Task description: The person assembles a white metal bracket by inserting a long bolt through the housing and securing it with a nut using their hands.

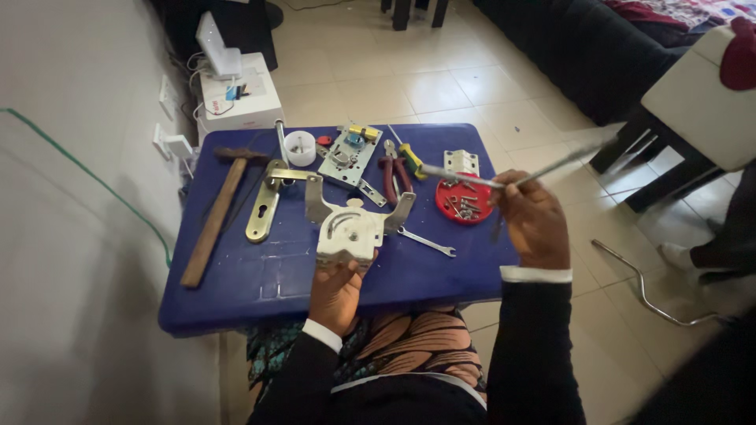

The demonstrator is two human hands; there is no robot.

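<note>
The left hand (337, 293) grips a white metal bracket (352, 230) over the blue worktop (260, 275). The right hand (534, 222), right of the bracket, clasps a thin rod (512, 175). Screws wait loose in the red lid (465, 201); assembly looks unfinished.

Bare blue table (236, 291) lies open left of the white lock mechanism (349, 232) — behind it, pliers (394, 179), mortise lock body (346, 156) and red dish (465, 201) crowd the way.

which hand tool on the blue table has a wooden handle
The hammer at the table's left edge; the pliers have red grips, and the spanner is bare metal.
</note>
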